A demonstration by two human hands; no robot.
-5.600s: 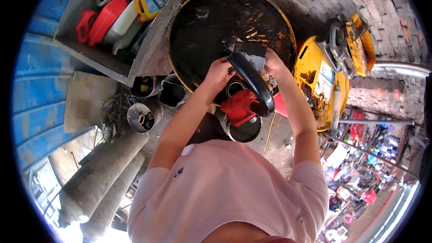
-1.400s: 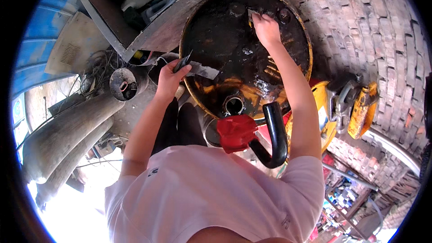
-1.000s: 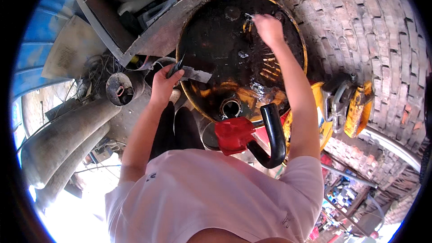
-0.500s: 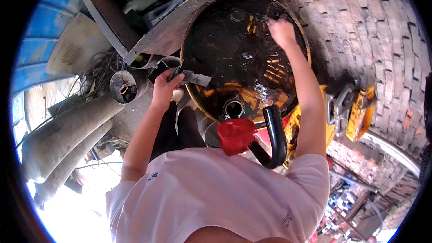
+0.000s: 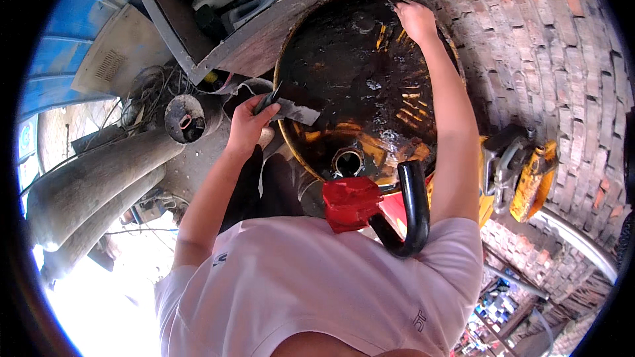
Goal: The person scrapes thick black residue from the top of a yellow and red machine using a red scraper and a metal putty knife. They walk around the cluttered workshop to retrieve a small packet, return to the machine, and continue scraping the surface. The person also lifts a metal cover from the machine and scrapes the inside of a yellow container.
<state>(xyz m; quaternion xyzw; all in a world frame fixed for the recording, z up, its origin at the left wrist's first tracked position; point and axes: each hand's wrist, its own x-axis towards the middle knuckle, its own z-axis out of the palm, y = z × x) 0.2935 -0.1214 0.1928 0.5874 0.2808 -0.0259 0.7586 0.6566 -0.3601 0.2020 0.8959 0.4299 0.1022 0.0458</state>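
Observation:
An oil drum [image 5: 331, 59] stands before me, its lid coated in dark oily grime with streaks of yellow paint. Over its left rim, my left hand [image 5: 251, 122] pinches a flat grey strip [image 5: 299, 112] together with a slim dark tool. The tool's exact kind is not clear. At the drum's far right rim is my right hand [image 5: 418, 23], fingers curled down to the lid by some dark grime. Whatever those fingers hold is hidden. On the near part of the lid is a round bung opening [image 5: 347, 161].
A red block [image 5: 350, 203] with a curved black pipe [image 5: 417, 211] sits between my body and the drum. Grey gas cylinders [image 5: 99, 182] lie left. A metal bin [image 5: 228, 46] of plastic jugs stands beyond; a brick wall [image 5: 529, 59] rises right.
My right hand has moved outward from the lid to the far right rim. My left hand keeps its hold on the grey strip. The view has shifted slightly.

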